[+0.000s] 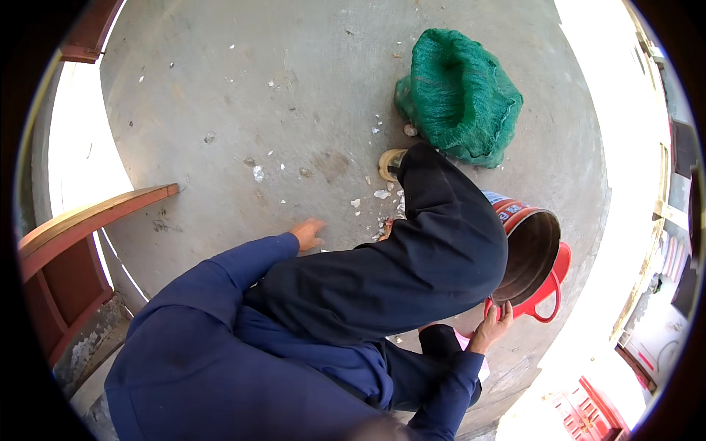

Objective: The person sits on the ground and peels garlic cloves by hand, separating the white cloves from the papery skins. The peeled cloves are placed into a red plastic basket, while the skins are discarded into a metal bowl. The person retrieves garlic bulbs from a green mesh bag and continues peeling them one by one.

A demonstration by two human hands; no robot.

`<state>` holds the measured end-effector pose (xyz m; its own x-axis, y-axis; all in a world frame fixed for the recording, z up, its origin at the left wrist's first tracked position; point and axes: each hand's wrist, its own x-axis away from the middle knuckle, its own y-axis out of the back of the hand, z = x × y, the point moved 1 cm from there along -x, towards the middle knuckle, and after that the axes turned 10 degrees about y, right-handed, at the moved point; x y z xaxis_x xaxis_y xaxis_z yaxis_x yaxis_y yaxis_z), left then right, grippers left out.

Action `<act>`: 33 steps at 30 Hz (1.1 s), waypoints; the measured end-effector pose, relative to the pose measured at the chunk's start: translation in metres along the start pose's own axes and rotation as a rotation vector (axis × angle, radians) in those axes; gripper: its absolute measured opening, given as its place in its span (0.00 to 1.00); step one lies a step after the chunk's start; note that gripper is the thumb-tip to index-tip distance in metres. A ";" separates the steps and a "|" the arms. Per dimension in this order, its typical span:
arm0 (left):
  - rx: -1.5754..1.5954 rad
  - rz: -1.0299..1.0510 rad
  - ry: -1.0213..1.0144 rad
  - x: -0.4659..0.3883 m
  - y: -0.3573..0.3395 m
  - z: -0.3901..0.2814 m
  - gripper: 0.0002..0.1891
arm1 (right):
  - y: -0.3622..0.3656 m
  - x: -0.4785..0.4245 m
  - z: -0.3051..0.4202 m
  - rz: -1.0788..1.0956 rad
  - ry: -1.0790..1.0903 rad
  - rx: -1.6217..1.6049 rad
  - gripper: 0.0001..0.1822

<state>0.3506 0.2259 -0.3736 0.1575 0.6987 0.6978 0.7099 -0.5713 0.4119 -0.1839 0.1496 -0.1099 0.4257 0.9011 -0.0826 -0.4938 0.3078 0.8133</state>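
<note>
My left hand (308, 234) hovers near the concrete floor (220, 165), fingers apart and nothing in it. White and pale fragments (381, 194) lie scattered to its right, partly hidden by my dark trouser leg (380, 281). My right hand (490, 328) has its fingertips at the near rim of a metal bucket (529, 259) with a printed red side. Whether they grip the rim is not clear. A red plastic container (563, 262) with a loop handle stands against the bucket. Beyond my knee, a green woven mesh sack (469, 99) sits with its mouth agape; its contents are hidden.
A tan shoe (390, 164) shows beside the sack. At the left, a reddish wooden piece of furniture (99, 226) juts over the floor. A pink item (462, 339) peeks out near my right forearm. Bright sunlit ground (579, 66) runs along the right, with a red object (590, 410) at lower right.
</note>
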 end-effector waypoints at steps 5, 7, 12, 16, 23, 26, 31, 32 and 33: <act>-0.253 0.421 -0.224 -0.046 -0.032 -0.031 0.30 | -0.007 0.005 0.036 0.125 0.058 0.250 0.26; -0.273 0.585 -0.280 -0.053 -0.054 -0.026 0.30 | -0.005 0.009 0.045 0.140 0.063 0.228 0.27; -0.096 0.766 -0.277 -0.047 -0.118 0.049 0.30 | -0.021 0.009 0.037 0.192 0.141 0.247 0.28; -0.050 0.737 -0.210 -0.046 -0.114 0.062 0.29 | -0.020 0.007 0.031 0.205 0.156 0.229 0.30; 0.390 0.213 0.250 -0.088 -0.007 -0.027 0.24 | -0.010 0.008 0.036 0.187 0.198 0.281 0.30; 0.233 -0.170 0.033 -0.142 0.067 -0.053 0.24 | -0.010 0.003 0.044 0.240 0.175 0.184 0.31; -0.228 -0.343 -0.163 -0.220 0.132 -0.170 0.23 | -0.007 -0.001 0.044 0.220 0.072 0.115 0.30; -0.394 -0.349 -0.194 -0.238 0.134 -0.183 0.23 | -0.009 -0.002 0.044 0.212 0.062 0.104 0.29; -0.381 -0.271 -0.160 -0.259 0.133 -0.186 0.23 | -0.012 -0.004 0.043 0.205 0.083 0.112 0.29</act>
<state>0.2766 -0.1114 -0.3906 0.1270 0.8842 0.4496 0.4432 -0.4561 0.7717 -0.1473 0.1288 -0.0950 0.2597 0.9645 0.0476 -0.4744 0.0845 0.8763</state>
